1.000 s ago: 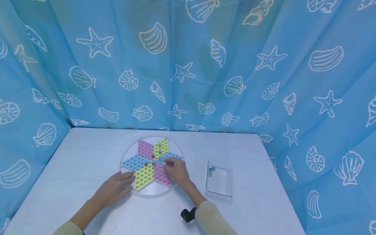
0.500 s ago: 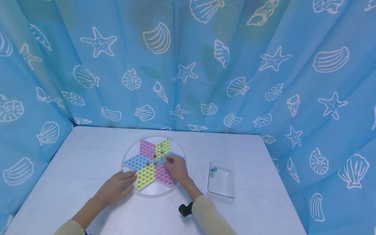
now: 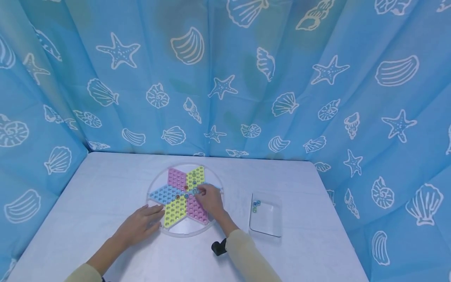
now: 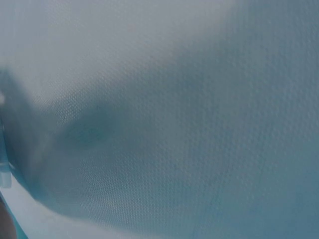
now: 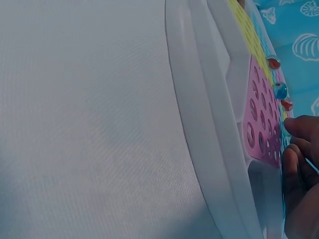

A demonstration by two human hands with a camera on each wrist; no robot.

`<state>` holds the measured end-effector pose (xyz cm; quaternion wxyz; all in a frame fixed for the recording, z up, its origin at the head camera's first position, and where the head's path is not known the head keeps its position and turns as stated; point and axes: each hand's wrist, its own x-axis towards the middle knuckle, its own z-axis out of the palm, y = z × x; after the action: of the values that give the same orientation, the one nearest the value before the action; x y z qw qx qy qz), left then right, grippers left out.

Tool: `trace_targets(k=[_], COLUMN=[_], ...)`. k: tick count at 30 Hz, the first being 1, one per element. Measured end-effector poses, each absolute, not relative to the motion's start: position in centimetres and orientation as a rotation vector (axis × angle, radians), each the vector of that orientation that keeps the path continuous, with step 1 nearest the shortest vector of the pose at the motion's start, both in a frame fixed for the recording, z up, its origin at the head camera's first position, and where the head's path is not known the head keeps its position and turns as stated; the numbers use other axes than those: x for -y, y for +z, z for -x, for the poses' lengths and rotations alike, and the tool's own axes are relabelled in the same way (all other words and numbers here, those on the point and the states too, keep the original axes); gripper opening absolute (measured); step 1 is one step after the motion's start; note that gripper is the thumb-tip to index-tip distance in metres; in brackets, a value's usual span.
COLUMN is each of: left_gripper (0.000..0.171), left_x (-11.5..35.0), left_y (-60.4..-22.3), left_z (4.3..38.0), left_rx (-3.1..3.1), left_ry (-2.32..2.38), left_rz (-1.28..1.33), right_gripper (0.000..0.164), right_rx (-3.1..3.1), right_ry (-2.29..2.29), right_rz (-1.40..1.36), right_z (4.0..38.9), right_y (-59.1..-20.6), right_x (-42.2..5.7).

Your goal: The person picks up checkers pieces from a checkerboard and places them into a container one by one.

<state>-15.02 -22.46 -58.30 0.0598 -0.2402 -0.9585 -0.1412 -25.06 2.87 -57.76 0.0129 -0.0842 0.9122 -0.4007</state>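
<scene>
Right hand (image 3: 211, 201): over star board's (image 3: 175, 212) right side, fingertips close-set; cannot tell if on a marble. Probably best worked straight down, lightly, neighbours unbrushed. Left hand (image 3: 139, 224): loosely extended at board's left near rim. Marbles (image 3: 186, 196): board centre and far part; round, axisless. Star board: flat on bench (image 3: 306, 219), six-pointed, no long axis; yellow points far-right, near-left.

A round board (image 3: 177, 235) is lying flat, its holed star showing pink, yellow and blue points. Red marbles (image 3: 177, 197) and a blue marble (image 3: 186, 196) are sitting around its middle. The left hand (image 3: 135, 226) is resting at its left rim; the right hand (image 3: 211, 202) is hovering beside a bluish marble (image 3: 195, 191).
</scene>
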Motion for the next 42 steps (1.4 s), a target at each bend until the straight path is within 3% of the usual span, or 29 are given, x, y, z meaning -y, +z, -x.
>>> trace_targets(k=[20, 42], left_gripper=[0.039, 0.039], left_x=[22.1, 22.1], left_y=[-58.1, -57.8], left_z=[14.8, 14.9], left_rx=[2.948, 2.965], left_ry=[-0.414, -0.421], left_rz=[0.707, 0.697], right_gripper=[0.021, 0.016], right_rx=[-2.893, -2.802], right_ry=[-1.104, -1.427], right_rz=[0.213, 0.28], right_z=[25.4, 24.7], right_y=[-57.8, -56.2], right_x=[-2.5, -4.3])
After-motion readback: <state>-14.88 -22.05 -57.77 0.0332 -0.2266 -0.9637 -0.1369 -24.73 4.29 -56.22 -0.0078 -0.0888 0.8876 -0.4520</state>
